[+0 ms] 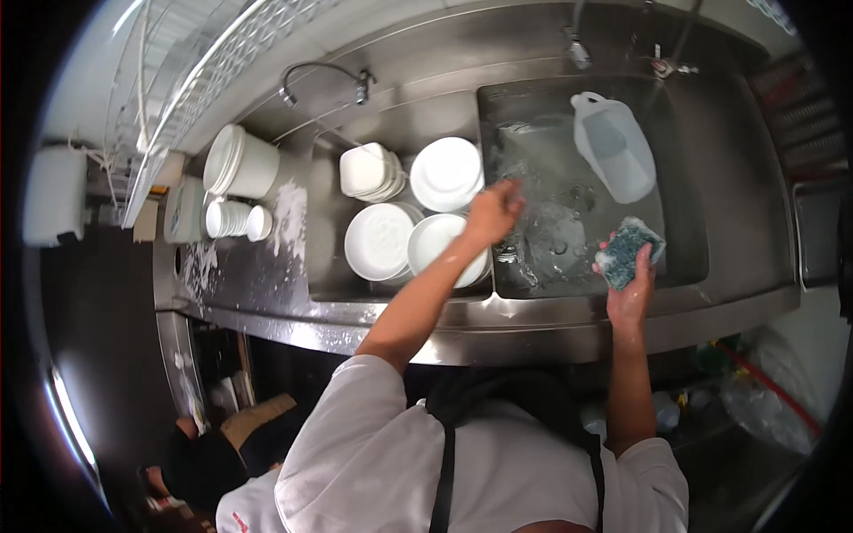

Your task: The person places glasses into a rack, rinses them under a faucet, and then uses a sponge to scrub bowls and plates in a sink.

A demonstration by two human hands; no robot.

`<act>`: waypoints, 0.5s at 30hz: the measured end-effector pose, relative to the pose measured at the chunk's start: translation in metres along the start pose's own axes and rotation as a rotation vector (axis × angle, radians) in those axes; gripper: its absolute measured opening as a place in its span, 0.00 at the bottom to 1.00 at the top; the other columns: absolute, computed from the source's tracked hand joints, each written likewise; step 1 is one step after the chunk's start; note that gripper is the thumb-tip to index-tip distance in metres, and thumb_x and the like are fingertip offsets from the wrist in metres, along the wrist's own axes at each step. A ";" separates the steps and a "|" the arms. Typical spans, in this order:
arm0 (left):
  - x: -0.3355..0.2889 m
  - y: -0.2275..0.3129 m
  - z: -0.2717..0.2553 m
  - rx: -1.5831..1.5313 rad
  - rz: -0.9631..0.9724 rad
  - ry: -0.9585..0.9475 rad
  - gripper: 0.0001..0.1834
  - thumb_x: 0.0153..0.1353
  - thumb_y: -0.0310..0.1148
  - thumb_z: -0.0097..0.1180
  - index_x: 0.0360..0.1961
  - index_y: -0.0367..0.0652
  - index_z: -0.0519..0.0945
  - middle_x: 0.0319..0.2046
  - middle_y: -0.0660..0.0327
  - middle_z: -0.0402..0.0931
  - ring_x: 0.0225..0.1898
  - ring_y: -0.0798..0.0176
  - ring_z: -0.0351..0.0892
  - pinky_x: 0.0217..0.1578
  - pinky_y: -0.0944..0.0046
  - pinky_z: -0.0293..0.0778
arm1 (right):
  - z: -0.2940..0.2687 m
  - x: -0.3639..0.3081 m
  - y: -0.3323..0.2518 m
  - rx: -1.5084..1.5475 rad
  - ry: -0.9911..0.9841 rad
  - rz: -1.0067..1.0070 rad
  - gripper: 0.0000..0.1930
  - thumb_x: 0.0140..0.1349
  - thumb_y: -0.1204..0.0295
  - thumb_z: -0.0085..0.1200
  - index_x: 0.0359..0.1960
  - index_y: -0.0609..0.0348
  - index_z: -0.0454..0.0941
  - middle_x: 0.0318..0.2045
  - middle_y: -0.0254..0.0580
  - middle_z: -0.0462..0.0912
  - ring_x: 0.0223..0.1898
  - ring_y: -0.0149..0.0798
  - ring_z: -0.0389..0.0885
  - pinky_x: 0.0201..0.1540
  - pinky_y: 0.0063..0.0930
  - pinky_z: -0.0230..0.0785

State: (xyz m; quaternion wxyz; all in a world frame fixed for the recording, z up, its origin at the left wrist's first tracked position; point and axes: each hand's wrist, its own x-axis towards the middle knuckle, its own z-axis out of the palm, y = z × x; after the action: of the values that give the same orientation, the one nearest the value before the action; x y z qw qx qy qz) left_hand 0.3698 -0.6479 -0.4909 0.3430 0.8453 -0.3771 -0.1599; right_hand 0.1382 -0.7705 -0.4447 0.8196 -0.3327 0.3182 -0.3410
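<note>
Green sponge (pixel 629 251) clasped in right hand (pixel 630 300); left hand (pixel 492 216) half-curled, any hold unclear; sponge best kept low over water-filled basin (pixel 686 240).

The left arm (pixel 426 289) is stretching forward and slanting across to the right, the elbow bending only gently! Out at its end the left hand (pixel 496 213) is pointing rightward, back of the hand showing, fingers curling loosely (a little blur is softening the tips). Over on the other side, the right forearm (pixel 629 382) is running almost straight ahead, the wrist keeping in line with it. And the right hand (pixel 631 295) is gripping, thumb (pixel 643 259) and fingers pressing from opposite sides!
</note>
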 end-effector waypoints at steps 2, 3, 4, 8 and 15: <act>-0.013 -0.034 -0.057 -0.056 -0.131 0.201 0.19 0.55 0.35 0.59 0.47 0.39 0.77 0.42 0.45 0.78 0.40 0.52 0.81 0.40 0.55 0.75 | 0.012 0.001 0.001 -0.010 -0.069 0.020 0.26 0.68 0.49 0.38 0.55 0.58 0.66 0.45 0.42 0.75 0.43 0.39 0.77 0.34 0.36 0.75; -0.024 -0.069 -0.080 0.022 -0.132 0.313 0.21 0.54 0.37 0.60 0.49 0.40 0.76 0.43 0.45 0.78 0.38 0.51 0.82 0.40 0.56 0.76 | 0.021 0.001 0.003 -0.013 -0.089 0.028 0.26 0.68 0.49 0.38 0.55 0.58 0.66 0.45 0.42 0.75 0.43 0.39 0.77 0.34 0.36 0.75; -0.040 -0.102 -0.097 0.103 -0.190 0.312 0.24 0.54 0.37 0.60 0.51 0.38 0.74 0.43 0.45 0.78 0.36 0.52 0.82 0.37 0.57 0.77 | 0.029 0.001 0.004 -0.017 -0.111 0.027 0.25 0.68 0.51 0.40 0.56 0.58 0.65 0.45 0.43 0.75 0.43 0.39 0.77 0.33 0.36 0.75; -0.086 -0.181 -0.099 -0.250 -0.861 -0.284 0.29 0.54 0.38 0.59 0.54 0.31 0.70 0.42 0.43 0.77 0.34 0.50 0.83 0.27 0.60 0.81 | 0.051 -0.005 0.013 -0.040 -0.216 0.033 0.24 0.68 0.53 0.41 0.57 0.57 0.63 0.44 0.44 0.75 0.41 0.38 0.77 0.31 0.36 0.76; -0.108 -0.160 -0.081 -0.168 -0.595 -0.214 0.31 0.52 0.19 0.43 0.61 0.36 0.61 0.41 0.37 0.76 0.31 0.40 0.81 0.23 0.51 0.81 | 0.081 -0.034 0.035 -0.181 -0.216 0.124 0.23 0.68 0.55 0.41 0.59 0.54 0.61 0.42 0.43 0.75 0.39 0.37 0.78 0.30 0.35 0.78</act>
State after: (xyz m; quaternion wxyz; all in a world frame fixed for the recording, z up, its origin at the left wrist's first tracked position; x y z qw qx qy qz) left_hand 0.4258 -0.4527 -0.5440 0.3083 0.8655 -0.1329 -0.3717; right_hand 0.1916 -0.6981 -0.4151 0.8352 -0.4196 0.2778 -0.2218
